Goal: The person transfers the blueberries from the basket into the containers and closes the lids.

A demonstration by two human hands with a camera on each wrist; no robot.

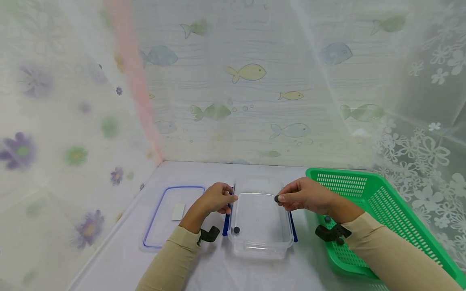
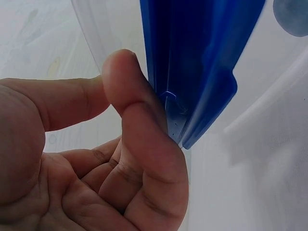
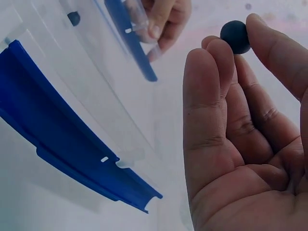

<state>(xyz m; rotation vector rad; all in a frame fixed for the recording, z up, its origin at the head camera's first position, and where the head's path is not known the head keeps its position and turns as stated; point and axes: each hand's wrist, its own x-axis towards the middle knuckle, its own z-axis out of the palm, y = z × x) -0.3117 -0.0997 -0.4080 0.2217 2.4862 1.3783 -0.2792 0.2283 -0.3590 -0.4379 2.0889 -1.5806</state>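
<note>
My left hand (image 1: 216, 199) pinches the left rim of a clear plastic container (image 1: 260, 245) between thumb and forefinger, by its blue side latch (image 2: 202, 62). Inside the container, near its front left corner, lies a dark ball (image 1: 236, 230). Over the right rim, my right hand (image 1: 306, 196) holds another small dark ball (image 3: 236, 37) between thumb and fingertips. A second blue latch (image 3: 62, 125) hangs down on the container's right side, below this hand.
To the right stands a green perforated basket (image 1: 342, 172) with dark balls (image 1: 327, 219) in it, partly hidden by the right forearm. On the left lies a clear lid with a blue edge (image 1: 156, 218), with a white rectangle (image 1: 178, 211) on it. Patterned curtains hang behind.
</note>
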